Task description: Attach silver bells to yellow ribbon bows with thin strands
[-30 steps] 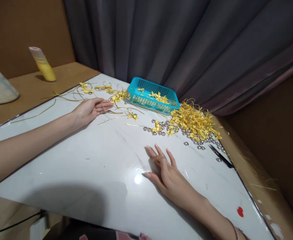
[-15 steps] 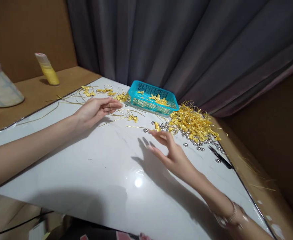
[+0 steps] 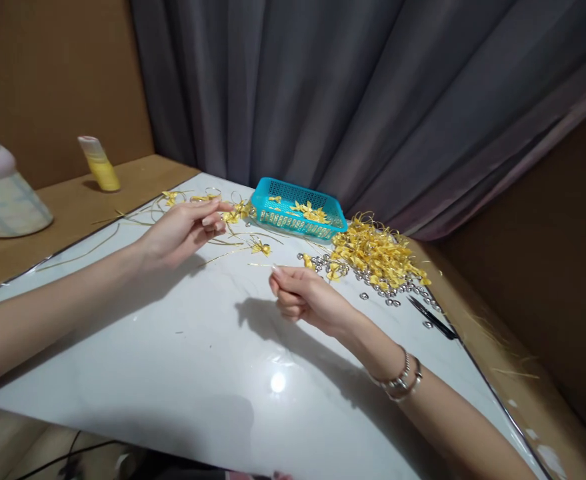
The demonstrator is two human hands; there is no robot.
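"Yellow bow (image 3: 261, 247) is lying between the two hands, nearer the surface's (image 3: 213, 387) far edge than its near one. What is the right hand (image 3: 307, 297) doing?"

"It is hovering with its fingers curled in, thumb meeting forefinger. A gold cord (image 3: 259, 265) is showing right at the thumb tip; I cannot tell whether the pinch is gripping it."

"And the left hand (image 3: 183, 230)?"

"Hanging half spread, towards the left edge, with nothing visible in it."

"How would you be handling this cord well?"

"I'd be pinching lightly, close to one end, so it isn't kinking, and lifting straight up; neighbouring strands are probably waiting to snag."

"What is lying farther out?"

"Silver beads (image 3: 364, 295) are scattering beyond the right hand, a heap of bows (image 3: 380, 250) is crowding the far right corner, and a blue basket (image 3: 299, 232) is standing along the far edge."
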